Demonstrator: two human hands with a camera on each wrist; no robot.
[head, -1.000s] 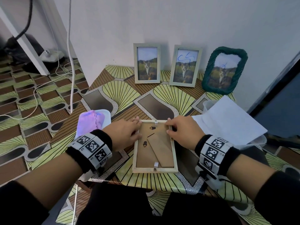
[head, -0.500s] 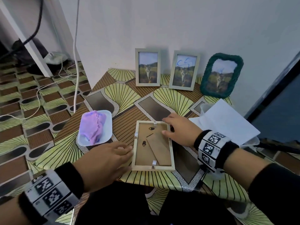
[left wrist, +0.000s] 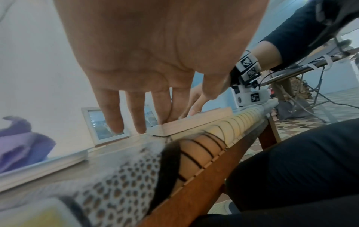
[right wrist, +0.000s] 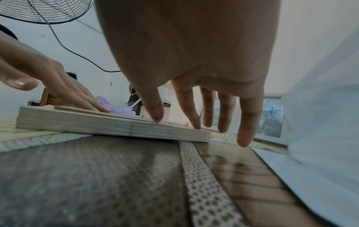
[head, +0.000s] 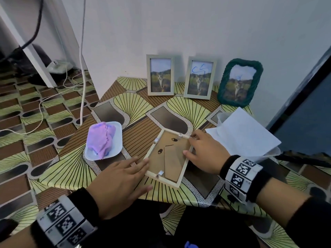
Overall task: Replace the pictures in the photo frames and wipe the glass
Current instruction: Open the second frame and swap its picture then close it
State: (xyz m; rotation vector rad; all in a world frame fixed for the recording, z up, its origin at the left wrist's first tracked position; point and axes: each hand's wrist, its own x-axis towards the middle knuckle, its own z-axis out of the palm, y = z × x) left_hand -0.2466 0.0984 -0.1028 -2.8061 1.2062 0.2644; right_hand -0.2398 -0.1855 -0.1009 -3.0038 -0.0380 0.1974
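Subject: wooden photo frame (head: 167, 156) lies face down on the table (head: 75, 169), lower centre of the head view, brown backing board upward.
Long axis: runs from upper right to lower left of the picture, skewed to the table's near edge; the lower corner sits close to that edge.
Left hand (head: 121, 183): flat and extended, nothing grasped; fingertips (left wrist: 167, 118) touch the frame's left rail, as the left wrist view confirms.
Right hand (head: 204, 154): fingers straight, nothing grasped; thumb rests on the right rail, index finger at the upper right corner beside a retaining clip (head: 180, 134).
Nearer hand: both in contact; the right hand lies nearer the top clips, the left nearer the bottom clip (head: 160, 173).
Step, as judged: clips to be turned aside so the backing can lift out.
Room, left: white tray with purple cloth (head: 102, 140) stands near but apart from the frame.
Room, right: white paper sheet (head: 241, 133) over a clear container, just beside the right hand; little clearance there.
Room, beyond: open table up to three standing frames (head: 198, 77) against the wall, well apart.
Risk, as judged: further pull toward the near edge could tip the frame off.
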